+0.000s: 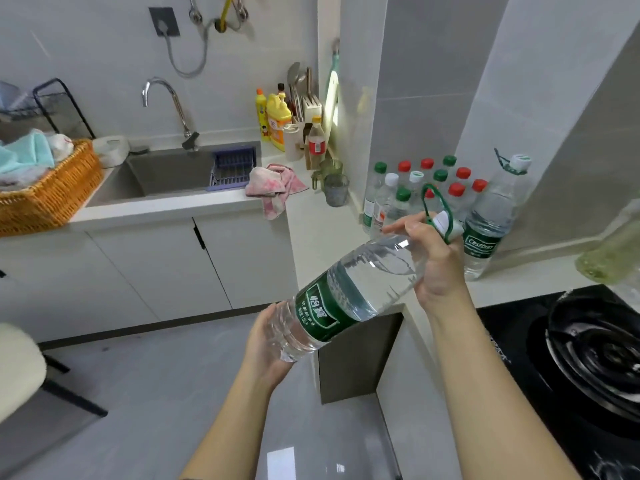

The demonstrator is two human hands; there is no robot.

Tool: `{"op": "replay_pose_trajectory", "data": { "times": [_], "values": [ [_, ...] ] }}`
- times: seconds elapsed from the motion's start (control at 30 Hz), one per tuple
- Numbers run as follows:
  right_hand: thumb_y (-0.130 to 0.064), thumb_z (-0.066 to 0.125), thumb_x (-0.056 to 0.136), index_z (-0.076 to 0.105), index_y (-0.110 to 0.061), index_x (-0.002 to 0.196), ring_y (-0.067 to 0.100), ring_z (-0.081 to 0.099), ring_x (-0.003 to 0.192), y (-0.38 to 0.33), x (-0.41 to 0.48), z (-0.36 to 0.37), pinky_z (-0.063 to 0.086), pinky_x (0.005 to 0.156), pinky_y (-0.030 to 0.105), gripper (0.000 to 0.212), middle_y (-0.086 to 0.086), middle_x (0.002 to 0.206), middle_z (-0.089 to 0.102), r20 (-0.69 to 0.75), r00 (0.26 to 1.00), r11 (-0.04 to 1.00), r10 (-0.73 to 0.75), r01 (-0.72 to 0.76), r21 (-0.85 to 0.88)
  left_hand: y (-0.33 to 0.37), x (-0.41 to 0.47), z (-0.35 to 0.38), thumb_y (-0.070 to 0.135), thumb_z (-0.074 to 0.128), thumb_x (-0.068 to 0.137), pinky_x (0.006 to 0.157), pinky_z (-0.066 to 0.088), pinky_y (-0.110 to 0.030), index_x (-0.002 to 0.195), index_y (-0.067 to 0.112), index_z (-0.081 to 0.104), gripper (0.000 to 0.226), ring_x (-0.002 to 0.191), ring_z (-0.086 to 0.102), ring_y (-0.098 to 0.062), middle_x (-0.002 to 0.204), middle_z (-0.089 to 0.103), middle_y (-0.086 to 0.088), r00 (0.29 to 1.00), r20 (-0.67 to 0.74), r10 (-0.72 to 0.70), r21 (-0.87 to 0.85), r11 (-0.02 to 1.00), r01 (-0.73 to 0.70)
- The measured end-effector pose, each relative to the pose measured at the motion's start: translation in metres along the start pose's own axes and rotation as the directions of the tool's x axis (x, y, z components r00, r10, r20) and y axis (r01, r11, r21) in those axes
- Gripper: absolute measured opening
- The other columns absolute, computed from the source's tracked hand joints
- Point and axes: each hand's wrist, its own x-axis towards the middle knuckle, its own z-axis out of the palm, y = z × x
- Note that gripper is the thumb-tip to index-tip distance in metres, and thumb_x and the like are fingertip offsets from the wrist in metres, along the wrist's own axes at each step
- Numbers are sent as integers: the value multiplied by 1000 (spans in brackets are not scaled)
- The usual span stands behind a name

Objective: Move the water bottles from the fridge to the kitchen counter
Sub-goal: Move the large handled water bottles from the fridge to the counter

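A large clear water bottle with a green label lies tilted in the air between my hands, in front of the counter's edge. My left hand cups its base. My right hand grips its neck below the white cap and green carry loop. On the kitchen counter behind stands another large bottle with a green label, upright. Beside it is a cluster of several small water bottles with red, green and white caps, in the corner against the wall. The fridge is not in view.
A sink with a faucet is at the left, a pink cloth and a glass mug beside it. Detergent bottles stand at the back. An orange basket is far left. A black stove is at the right.
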Motion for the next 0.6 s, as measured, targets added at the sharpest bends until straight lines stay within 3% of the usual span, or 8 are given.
{"op": "replay_pose_trajectory", "data": {
  "times": [0.1,0.17,0.23,0.27,0.33,0.47,0.53,0.6],
  "values": [
    [-8,62,77,67,-23,63,25,68,76,1,36,-16,50,95,53,21,2,67,70,-19,1000,999,19,-20,-32,-11,41,25,32,58,87,103,42,-55,117,3,65,42,113,61,-37,122,64,-19,998,-36,-46,42,998,48],
    [-8,64,75,69,-23,60,23,68,74,4,56,-20,54,89,49,22,1,66,70,-46,999,998,25,-28,-61,-15,65,41,37,51,95,105,42,-53,121,3,62,43,114,61,-35,122,66,-17,992,-119,-44,167,984,64],
    [-10,67,73,70,-23,59,24,68,73,9,72,-21,57,83,45,20,0,67,71,-78,997,990,14,-25,-137,-18,85,52,31,54,97,100,48,-51,116,9,64,30,105,65,-30,115,68,-11,962,-259,86,394,919,24],
    [-10,69,73,71,-24,60,23,69,73,11,80,-22,58,81,42,18,0,68,71,-84,996,982,-1,-15,-187,-18,93,55,25,56,96,96,51,-49,113,12,65,23,101,66,-25,114,68,-8,947,-265,182,548,836,-7],
    [-7,74,75,71,-21,67,21,70,74,17,95,-22,59,78,35,16,1,72,72,-88,995,962,-40,14,-274,-19,109,60,13,56,95,91,54,-42,114,15,64,21,104,63,-20,120,65,-6,949,-136,285,754,651,-87],
    [1,77,79,67,-3,81,12,67,73,33,121,-22,56,71,21,11,9,78,71,-82,993,885,-88,40,-463,-27,138,64,7,60,90,93,50,-27,126,15,59,38,109,60,-14,126,62,0,953,91,290,900,385,-204],
    [4,77,78,66,-5,80,2,63,65,42,127,-21,53,66,15,14,0,74,68,-65,993,838,-98,47,-543,-32,150,65,9,66,85,84,45,-11,129,18,56,46,111,58,-9,125,61,6,957,165,240,915,325,-239],
    [8,77,75,65,-3,81,-2,61,63,52,132,-22,51,63,12,16,-3,73,66,-73,992,809,-99,37,-587,-36,162,64,8,71,80,81,44,-5,131,21,55,55,115,57,-8,123,59,11,962,200,187,913,320,-252]
  ]
}}
